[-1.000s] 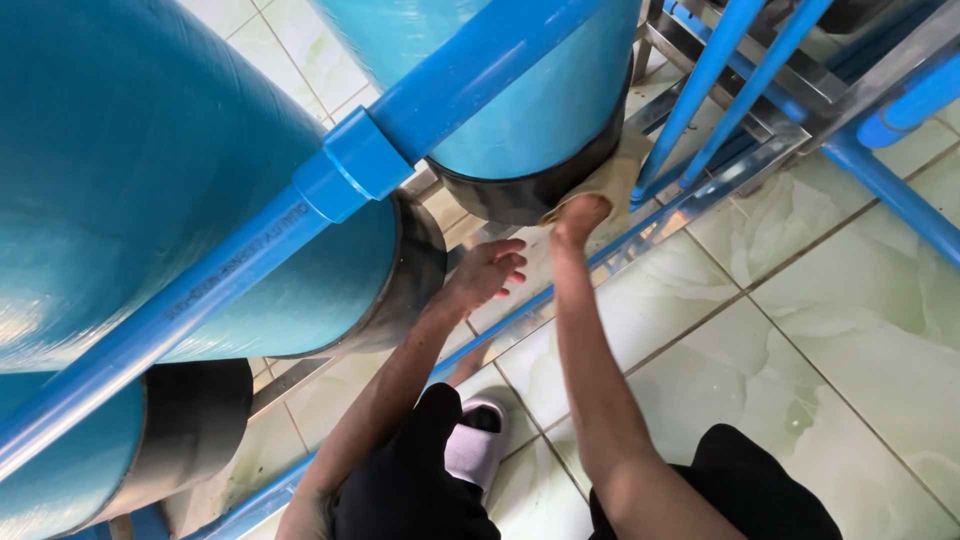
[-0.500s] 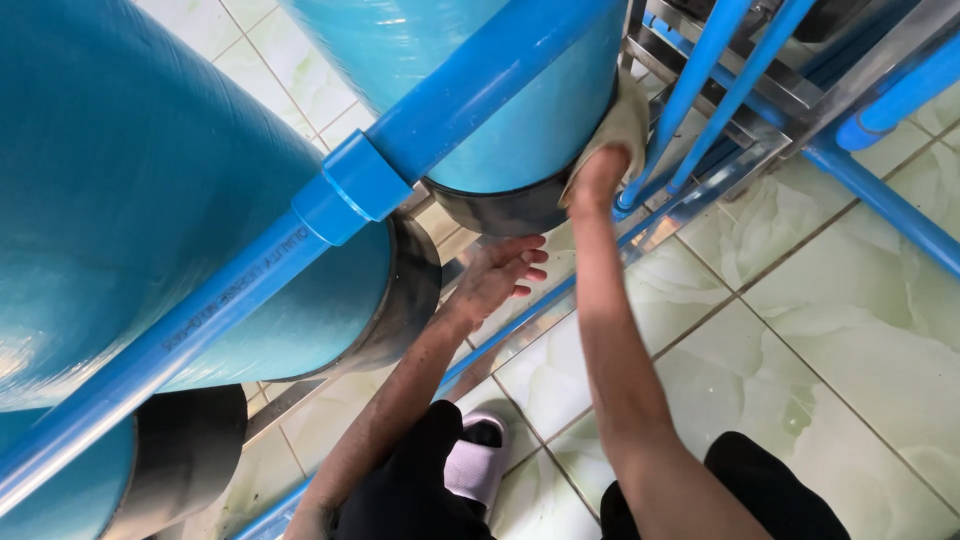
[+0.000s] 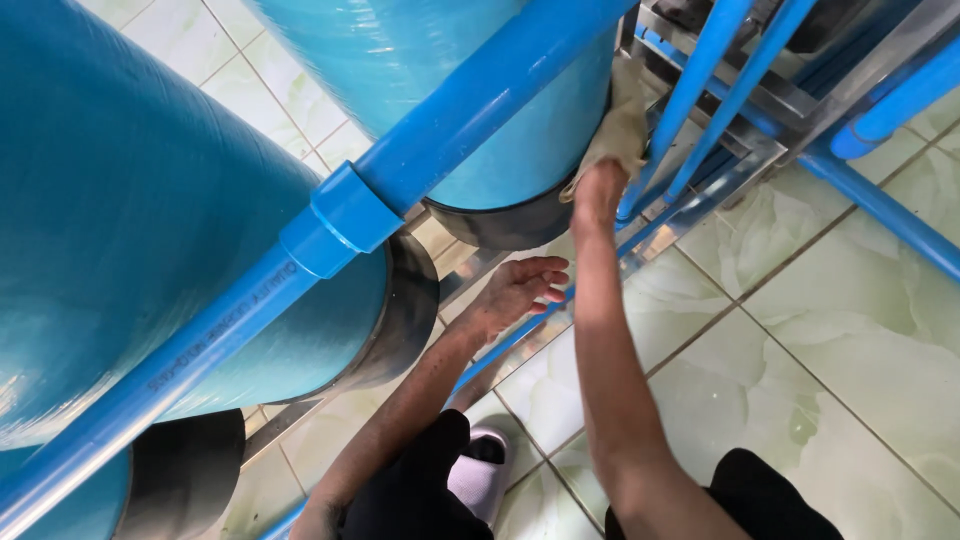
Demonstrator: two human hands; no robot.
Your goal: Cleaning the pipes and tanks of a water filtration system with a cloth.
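right hand: it's moved up since a second ago, from down near the floor rail to the lower side of the middle tank (image 3: 500,120). Now the right hand (image 3: 600,185) is curled around a beige cloth (image 3: 620,125) and presses it against the tank, just above the tank's black base (image 3: 510,220).

what that means: looks to me like the wiping has shifted from low by the base up onto the blue shell.

left hand: barely shifted. The left hand (image 3: 515,295) hangs open below the tank, fingers loosely spread, holding nothing, hovering over the thin blue floor pipe (image 3: 500,350).

cloth: pale, crumpled and a bit grubby, bunched up, squeezed between the tank and the slim upright pipes (image 3: 700,90) to the tank's right.

tank: glossy teal-blue, faint sheen with fine ribbing, tapering into that dark base. Can't tell if it's wet or dusty.

around it: fat blue pipe with a coupling (image 3: 345,210) crosses in front of the tank, a second big tank (image 3: 150,220) sits to its left, pale marbled floor tiles (image 3: 800,330) below.
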